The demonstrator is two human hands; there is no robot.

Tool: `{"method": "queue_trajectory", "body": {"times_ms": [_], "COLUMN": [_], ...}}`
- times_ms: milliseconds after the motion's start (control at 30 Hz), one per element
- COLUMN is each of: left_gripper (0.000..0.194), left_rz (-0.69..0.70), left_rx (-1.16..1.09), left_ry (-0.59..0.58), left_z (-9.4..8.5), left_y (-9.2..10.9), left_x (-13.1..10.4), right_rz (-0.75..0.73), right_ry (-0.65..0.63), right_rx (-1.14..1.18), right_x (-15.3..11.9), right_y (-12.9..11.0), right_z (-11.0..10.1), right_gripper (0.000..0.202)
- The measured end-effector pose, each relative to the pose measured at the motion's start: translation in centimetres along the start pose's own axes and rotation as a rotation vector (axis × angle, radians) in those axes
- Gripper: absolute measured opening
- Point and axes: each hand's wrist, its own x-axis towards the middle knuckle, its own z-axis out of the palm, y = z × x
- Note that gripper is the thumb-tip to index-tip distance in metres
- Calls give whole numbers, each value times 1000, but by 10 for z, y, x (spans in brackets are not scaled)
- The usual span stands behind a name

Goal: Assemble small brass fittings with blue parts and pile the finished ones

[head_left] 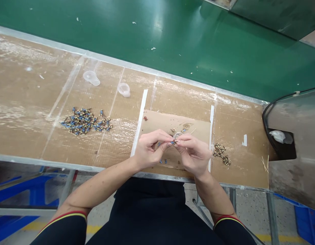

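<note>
held blue piece: partly hidden by fingers, detail too small | blue bin: cut by right edge

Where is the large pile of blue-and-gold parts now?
In the head view, the pile lies left of the left hand, below two translucent pieces.

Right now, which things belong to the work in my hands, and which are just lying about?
Likely working items: small part between left hand and right hand; blue-and-brass pile; brass pile; cardboard sheet.

Likely just lying about: white scrap; crumpled white wad.
</note>
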Motion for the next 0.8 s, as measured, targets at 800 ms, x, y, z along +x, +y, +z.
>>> {"method": "queue_trajectory", "body": {"times_ms": [800], "left_gripper": [10], "left_rz": [-26], "left_rx": [-7], "left_ry": [39], "left_z": [1], "left_y": [3], "left_x": [2], "right_rz": [62], "right_ry": [31], "right_rx": [51], "right_x": [2], "right_y": [5], "right_z": [-4], "right_gripper": [15]}}
